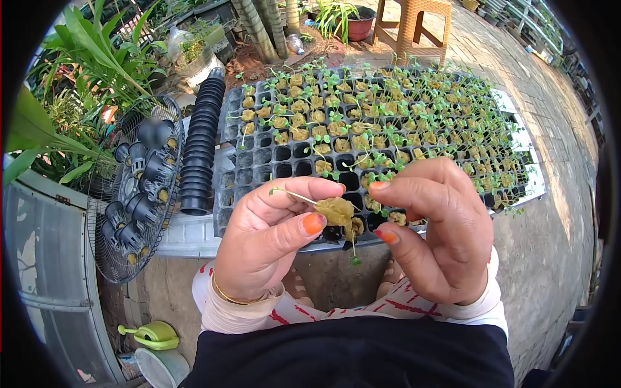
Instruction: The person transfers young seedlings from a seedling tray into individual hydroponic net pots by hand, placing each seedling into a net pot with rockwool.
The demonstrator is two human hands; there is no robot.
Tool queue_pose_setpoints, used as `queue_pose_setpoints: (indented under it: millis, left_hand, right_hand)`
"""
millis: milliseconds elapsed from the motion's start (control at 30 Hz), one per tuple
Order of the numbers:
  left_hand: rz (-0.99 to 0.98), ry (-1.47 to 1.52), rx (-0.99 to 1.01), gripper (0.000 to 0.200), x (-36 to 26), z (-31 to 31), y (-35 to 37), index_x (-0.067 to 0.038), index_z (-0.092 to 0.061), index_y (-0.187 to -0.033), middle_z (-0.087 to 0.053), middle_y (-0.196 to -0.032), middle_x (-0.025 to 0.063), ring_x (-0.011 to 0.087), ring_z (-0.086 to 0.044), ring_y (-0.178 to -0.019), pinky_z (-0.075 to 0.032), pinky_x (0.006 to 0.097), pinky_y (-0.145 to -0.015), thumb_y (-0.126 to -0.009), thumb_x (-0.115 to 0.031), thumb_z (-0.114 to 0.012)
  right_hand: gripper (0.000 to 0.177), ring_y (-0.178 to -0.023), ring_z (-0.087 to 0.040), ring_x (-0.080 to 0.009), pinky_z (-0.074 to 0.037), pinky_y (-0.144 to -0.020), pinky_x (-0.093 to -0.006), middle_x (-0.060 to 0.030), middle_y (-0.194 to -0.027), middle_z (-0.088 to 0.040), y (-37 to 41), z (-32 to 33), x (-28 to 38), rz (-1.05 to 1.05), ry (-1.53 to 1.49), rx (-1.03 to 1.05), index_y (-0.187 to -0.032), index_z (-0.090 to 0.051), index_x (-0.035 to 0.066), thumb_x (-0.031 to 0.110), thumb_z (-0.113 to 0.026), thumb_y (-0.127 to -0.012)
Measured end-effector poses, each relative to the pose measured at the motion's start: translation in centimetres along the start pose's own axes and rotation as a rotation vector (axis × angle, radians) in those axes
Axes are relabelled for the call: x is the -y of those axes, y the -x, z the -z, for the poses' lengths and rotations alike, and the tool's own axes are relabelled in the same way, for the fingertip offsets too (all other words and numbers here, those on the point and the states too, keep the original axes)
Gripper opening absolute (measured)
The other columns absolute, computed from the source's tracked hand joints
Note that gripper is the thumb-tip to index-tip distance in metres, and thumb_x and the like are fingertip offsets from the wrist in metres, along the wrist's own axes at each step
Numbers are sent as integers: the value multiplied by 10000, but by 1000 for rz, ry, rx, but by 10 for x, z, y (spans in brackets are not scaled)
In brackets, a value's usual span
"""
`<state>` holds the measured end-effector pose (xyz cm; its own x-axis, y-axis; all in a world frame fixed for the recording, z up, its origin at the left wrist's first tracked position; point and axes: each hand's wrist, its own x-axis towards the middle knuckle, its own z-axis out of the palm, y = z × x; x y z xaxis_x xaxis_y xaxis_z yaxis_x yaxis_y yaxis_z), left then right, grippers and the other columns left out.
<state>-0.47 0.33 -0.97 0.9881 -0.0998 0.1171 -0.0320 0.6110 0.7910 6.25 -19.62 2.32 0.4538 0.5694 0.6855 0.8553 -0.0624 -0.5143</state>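
Note:
Between thumb and fingertips, my left hand (259, 239) pinches a seedling plug (336, 210), a brownish-yellow spongy piece with a thin pale stem and small leaf pointing left. Just right of the plug is my right hand (446, 226), its thumb and forefinger apart with nothing visible between them. Beneath both hands lies a black seedling tray (244, 178) with many square cells. Plugs with green sprouts (336, 127) fill much of its far and right parts; several cells at the near left hold none. My hands hide part of the tray's near edge.
Left of the tray stands a long stack of black net cups (199, 142). Beside it, a wire basket (119, 279) holds several black net cups (142, 208) with plugs. A green watering can (155, 335) is at lower left, a woven-look stool (420, 29) at the back.

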Motion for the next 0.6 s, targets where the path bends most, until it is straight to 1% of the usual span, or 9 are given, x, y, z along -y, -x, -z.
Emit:
queue_pose_setpoints:
  millis: [67,100,233,367,433,500,567,600]
  left_hand:
    - [17,-22,3,322,2,0,0,33,-565,-1168,-622,-1135,110,137,-571,-1045,-422,285,-934,-858,-34,-627]
    - [18,-25,5,322,2,-1,0,33,-565,-1168,-622,-1135,110,137,-571,-1045,-422,285,-934,-858,-34,-627]
    - [-38,-57,9,350,4,0,2,31,-551,-1190,-597,-1190,124,142,-565,-1051,-418,291,-943,-854,-27,-630]
    - [-71,-95,20,361,2,-1,3,34,-543,-1195,-568,-1234,136,153,-561,-1055,-425,299,-938,-850,-22,-633]
    - [-76,-101,29,362,2,-1,3,34,-541,-1200,-567,-1232,132,155,-560,-1055,-426,301,-937,-853,-19,-629]
    - [-80,-105,38,363,1,-1,3,34,-539,-1204,-567,-1229,128,157,-559,-1056,-427,304,-937,-855,-17,-625]
    - [-99,-153,105,378,1,0,2,28,-533,-1224,-571,-1215,111,155,-558,-1053,-428,302,-933,-858,-14,-619]
    - [-98,-153,105,378,1,-1,1,28,-533,-1224,-571,-1215,111,155,-558,-1053,-428,302,-933,-858,-14,-619]
  right_hand:
    - [335,-737,-548,-188,-436,-587,-276,-105,-872,-594,1,-7,2,-40,-38,-15,-1025,-617,-8,96,-738,-731]
    - [416,-745,-569,-207,-441,-570,-274,-128,-903,-609,2,-8,0,-18,-34,-9,-1027,-615,-16,117,-785,-672]
    - [423,-736,-573,-214,-451,-583,-274,-131,-894,-611,3,-11,3,5,22,-41,-1033,-613,-20,89,-784,-662]
    - [392,-751,-592,-230,-469,-615,-294,-133,-892,-617,3,-11,5,-33,25,-55,-1003,-624,-19,53,-778,-650]
    - [376,-757,-599,-237,-473,-625,-301,-133,-890,-619,4,-11,4,-38,35,-62,-988,-629,-18,38,-775,-646]
    - [363,-761,-608,-248,-478,-635,-315,-130,-878,-622,5,-12,0,7,66,-68,-956,-637,-9,40,-786,-629]
    - [365,-755,-609,-250,-478,-633,-317,-129,-871,-623,4,-11,0,12,69,-61,-947,-638,-5,52,-793,-620]
    - [368,-750,-610,-252,-477,-631,-320,-128,-864,-623,4,-11,0,17,72,-52,-938,-640,-1,64,-800,-612]
